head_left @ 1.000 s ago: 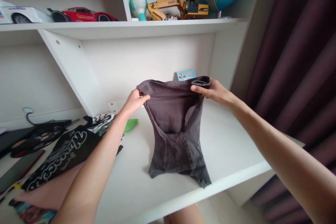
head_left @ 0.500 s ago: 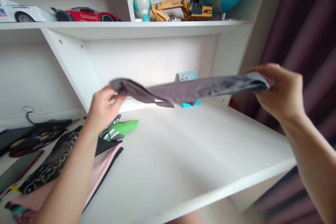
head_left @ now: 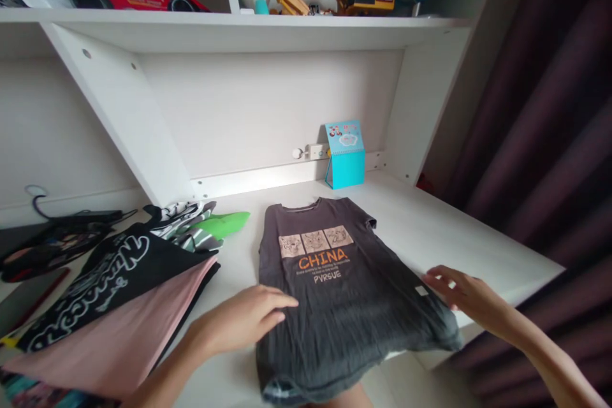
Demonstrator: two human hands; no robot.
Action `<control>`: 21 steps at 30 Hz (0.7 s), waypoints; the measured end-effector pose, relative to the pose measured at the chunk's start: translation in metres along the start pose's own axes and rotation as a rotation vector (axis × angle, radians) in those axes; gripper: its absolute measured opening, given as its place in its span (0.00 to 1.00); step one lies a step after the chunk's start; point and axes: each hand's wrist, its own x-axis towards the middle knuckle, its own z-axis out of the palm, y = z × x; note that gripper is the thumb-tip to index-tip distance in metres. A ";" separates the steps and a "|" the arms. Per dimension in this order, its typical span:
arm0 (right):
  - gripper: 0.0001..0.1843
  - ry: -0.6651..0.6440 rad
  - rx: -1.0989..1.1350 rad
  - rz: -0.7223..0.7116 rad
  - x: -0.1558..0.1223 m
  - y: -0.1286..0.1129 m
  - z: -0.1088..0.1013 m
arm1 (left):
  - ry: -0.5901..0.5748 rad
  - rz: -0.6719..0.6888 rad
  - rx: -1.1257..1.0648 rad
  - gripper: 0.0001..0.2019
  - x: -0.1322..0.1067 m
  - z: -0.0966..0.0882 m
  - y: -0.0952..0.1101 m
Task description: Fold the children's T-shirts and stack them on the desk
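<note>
A charcoal-grey T-shirt (head_left: 335,306) lies spread on the white desk (head_left: 406,229), its orange "CHINA" print facing up and its collar toward the wall. The hem hangs over the desk's near edge. My left hand (head_left: 243,319) rests flat on the shirt's left side, gripping nothing. Over the shirt's right side, my right hand (head_left: 459,293) is blurred, its fingers spread and close to the cloth. I cannot tell whether those fingers touch it. It holds nothing.
Left of the shirt lie a black printed garment (head_left: 109,280) and pink cloth (head_left: 115,331), with a striped garment (head_left: 184,223) and a green item (head_left: 222,224) behind them. A blue desk calendar (head_left: 345,154) stands at the back. Toys line the shelf above; a dark curtain (head_left: 526,108) hangs right.
The shirt, held up stretched between my hands, now lies flat on the desk with its print showing. Both hands have let go and moved down and toward me.
</note>
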 end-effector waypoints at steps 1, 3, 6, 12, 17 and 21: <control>0.18 -0.024 -0.013 0.012 -0.001 -0.003 0.006 | 0.008 0.043 -0.001 0.19 0.008 0.004 0.005; 0.15 -0.076 -0.001 -0.015 -0.003 -0.019 0.015 | 0.010 0.152 0.012 0.22 0.029 0.015 0.017; 0.12 -0.074 0.129 -0.112 -0.004 -0.065 0.014 | 0.059 0.337 0.078 0.32 0.067 0.031 0.038; 0.14 -0.144 0.540 -0.186 -0.018 -0.125 -0.009 | 0.133 0.508 0.110 0.32 0.126 0.029 0.067; 0.31 0.237 0.989 0.083 -0.038 -0.123 0.017 | 0.301 0.392 0.060 0.10 0.146 0.006 0.074; 0.30 0.229 1.210 0.141 -0.043 -0.155 0.057 | 0.475 0.428 -0.106 0.10 0.158 -0.010 0.090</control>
